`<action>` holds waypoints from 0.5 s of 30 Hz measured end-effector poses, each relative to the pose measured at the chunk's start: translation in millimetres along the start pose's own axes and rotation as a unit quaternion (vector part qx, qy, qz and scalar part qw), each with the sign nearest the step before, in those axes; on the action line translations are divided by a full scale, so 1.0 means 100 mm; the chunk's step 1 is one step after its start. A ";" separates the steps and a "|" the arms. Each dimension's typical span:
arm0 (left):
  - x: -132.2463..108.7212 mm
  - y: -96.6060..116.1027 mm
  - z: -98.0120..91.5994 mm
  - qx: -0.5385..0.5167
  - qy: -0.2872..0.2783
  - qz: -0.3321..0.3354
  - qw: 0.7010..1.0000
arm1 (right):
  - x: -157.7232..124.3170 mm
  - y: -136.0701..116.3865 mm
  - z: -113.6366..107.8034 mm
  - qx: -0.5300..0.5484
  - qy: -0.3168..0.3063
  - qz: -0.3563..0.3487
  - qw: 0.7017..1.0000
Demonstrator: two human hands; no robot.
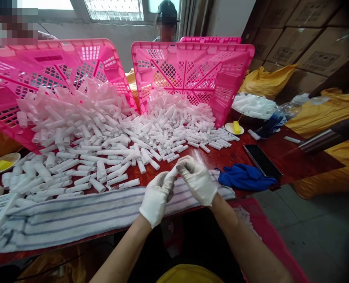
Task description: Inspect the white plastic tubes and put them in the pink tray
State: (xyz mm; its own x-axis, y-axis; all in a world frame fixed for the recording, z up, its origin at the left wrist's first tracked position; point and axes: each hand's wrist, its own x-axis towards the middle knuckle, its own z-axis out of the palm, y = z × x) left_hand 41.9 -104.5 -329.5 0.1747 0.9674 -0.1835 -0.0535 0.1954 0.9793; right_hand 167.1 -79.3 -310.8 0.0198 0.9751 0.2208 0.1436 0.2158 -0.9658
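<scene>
Both my hands wear white gloves and meet over the table's front edge. My left hand is closed around a small white plastic tube that sticks up from its fist. My right hand pinches the top of that same tube with curled fingers. Below them lies a white towel with grey stripes. A big heap of white tubes spreads across the red table just beyond my hands.
Two pink plastic crates lean tipped behind the heap. A blue cloth and a black phone lie to the right. Small dishes with yellow sponges sit around. Yellow bags and cardboard boxes stand at the right. People sit behind the crates.
</scene>
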 end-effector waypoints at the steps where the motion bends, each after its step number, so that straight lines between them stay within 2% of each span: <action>1: -0.02 0.03 0.00 0.008 -0.042 -0.001 0.999 | -0.06 0.00 -0.05 -0.008 -0.006 0.014 1.000; 3: -0.06 0.07 -0.11 0.128 -0.087 0.045 0.987 | -0.21 0.01 -0.30 -0.047 0.006 0.082 0.996; 5: -0.06 0.08 -0.37 0.299 -0.052 0.103 0.947 | -0.41 0.03 -0.73 -0.144 0.061 0.148 0.977; 6: -0.05 0.06 -0.55 0.383 -0.003 0.123 0.916 | -0.52 0.04 -0.98 -0.213 0.114 0.174 0.955; 7: -0.02 0.04 -0.74 0.461 0.037 0.123 0.878 | -0.62 0.06 -1.23 -0.282 0.140 0.208 0.926; 9: 0.06 -0.04 -1.11 0.592 0.095 0.106 0.793 | -0.74 0.09 -1.63 -0.395 0.116 0.304 0.859; 10: 0.11 -0.08 -1.24 0.630 0.102 0.093 0.764 | -0.73 0.11 -1.74 -0.444 0.097 0.317 0.833; 11: 0.17 -0.12 -1.34 0.651 0.100 0.082 0.748 | -0.67 0.14 -1.78 -0.480 0.087 0.310 0.816; 12: 0.22 -0.15 -1.38 0.660 0.089 0.074 0.742 | -0.55 0.18 -1.75 -0.504 0.088 0.281 0.812; 15: 0.37 -0.18 -1.25 0.648 0.057 0.081 0.755 | 0.07 0.39 -1.42 -0.507 0.112 0.160 0.839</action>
State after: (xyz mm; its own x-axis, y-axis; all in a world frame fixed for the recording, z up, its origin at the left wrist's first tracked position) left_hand -73.2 -52.0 -364.5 0.1791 0.9837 0.0143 0.9549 -0.1773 0.2380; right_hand 313.2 -71.2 -327.2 0.3876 0.9162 0.1015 0.8615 -0.3208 -0.3935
